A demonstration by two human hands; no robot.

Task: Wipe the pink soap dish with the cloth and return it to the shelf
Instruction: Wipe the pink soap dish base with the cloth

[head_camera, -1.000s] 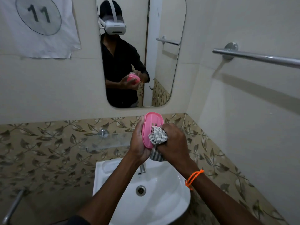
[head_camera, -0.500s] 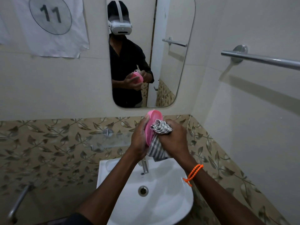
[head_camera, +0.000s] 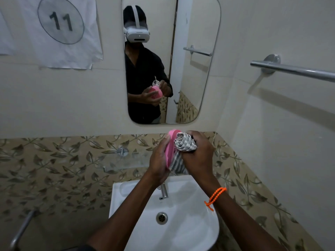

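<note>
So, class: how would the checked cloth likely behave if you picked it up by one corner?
Probably floppy: the cloth bunches in the right hand and its tail droops beside the pink soap dish. Likely light and not slippery, being woven fabric.

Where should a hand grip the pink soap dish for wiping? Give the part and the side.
Grip the pink soap dish across its long edges from the left, as the left hand does. It stands on end, open face right, leaving that face free for the checked cloth in the right hand.
</note>
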